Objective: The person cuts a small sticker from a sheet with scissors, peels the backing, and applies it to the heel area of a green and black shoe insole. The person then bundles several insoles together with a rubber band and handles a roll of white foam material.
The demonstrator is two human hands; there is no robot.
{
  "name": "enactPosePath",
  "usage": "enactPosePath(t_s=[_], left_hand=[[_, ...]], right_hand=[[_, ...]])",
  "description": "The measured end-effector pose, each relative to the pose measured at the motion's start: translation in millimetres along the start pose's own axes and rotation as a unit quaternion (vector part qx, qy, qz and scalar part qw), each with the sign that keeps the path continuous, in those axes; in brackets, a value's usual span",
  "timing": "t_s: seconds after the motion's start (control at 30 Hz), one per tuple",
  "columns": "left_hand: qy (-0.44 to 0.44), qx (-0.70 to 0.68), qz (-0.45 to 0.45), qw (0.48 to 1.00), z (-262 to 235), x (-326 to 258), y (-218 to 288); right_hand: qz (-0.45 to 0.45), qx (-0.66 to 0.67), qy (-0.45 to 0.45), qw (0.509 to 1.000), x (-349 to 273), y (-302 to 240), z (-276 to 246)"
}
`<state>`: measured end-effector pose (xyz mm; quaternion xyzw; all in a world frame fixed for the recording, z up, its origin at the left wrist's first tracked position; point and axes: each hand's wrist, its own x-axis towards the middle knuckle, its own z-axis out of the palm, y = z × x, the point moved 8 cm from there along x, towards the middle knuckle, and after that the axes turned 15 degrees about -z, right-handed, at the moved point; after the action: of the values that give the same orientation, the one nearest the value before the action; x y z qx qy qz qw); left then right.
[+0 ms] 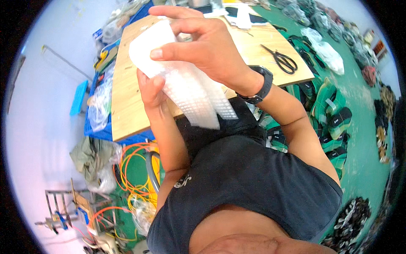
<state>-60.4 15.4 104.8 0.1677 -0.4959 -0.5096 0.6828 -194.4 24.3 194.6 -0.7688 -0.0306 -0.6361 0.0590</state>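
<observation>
Over the wooden bench [127,97], white dotted strip [186,96] grasped in left grip [151,89] and right grip [207,46], black scissors [276,55] at right.

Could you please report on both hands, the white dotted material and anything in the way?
Left hand and right hand on white dotted material. Material's lower ends hanging. Black scissors apart, on wooden table.

A workshop: wooden worktable [127,108], black scissors [284,62], orange hoses [123,163], piled bags [296,13].
</observation>
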Motion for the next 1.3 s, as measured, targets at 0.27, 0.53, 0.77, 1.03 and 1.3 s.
enactPosePath(t_s=[0.27, 0.53, 0.77, 1.03, 1.3], left_hand=[[-0.020, 0.004, 0.010, 1.000, 6, -32, 20], [0.095, -0.075, 0.015, 0.993, 6, -26, 3], [0.042, 0.038, -0.030, 0.998, -5, -15, 1], [0.026, 0.125, -0.049, 0.991, -11, -15, -13], [-0.003, 0.068, -0.102, 0.992, -10, -18, -28]], right_hand=[[-0.030, 0.054, -0.021, 0.998, -8, -26, 27], [-0.024, 0.026, -0.063, 0.997, -10, -14, 31], [-0.022, 0.031, -0.170, 0.985, -11, -1, 24], [0.080, 0.223, -0.231, 0.944, -28, 21, 36], [0.020, 0.144, -0.171, 0.974, -35, 25, 34]])
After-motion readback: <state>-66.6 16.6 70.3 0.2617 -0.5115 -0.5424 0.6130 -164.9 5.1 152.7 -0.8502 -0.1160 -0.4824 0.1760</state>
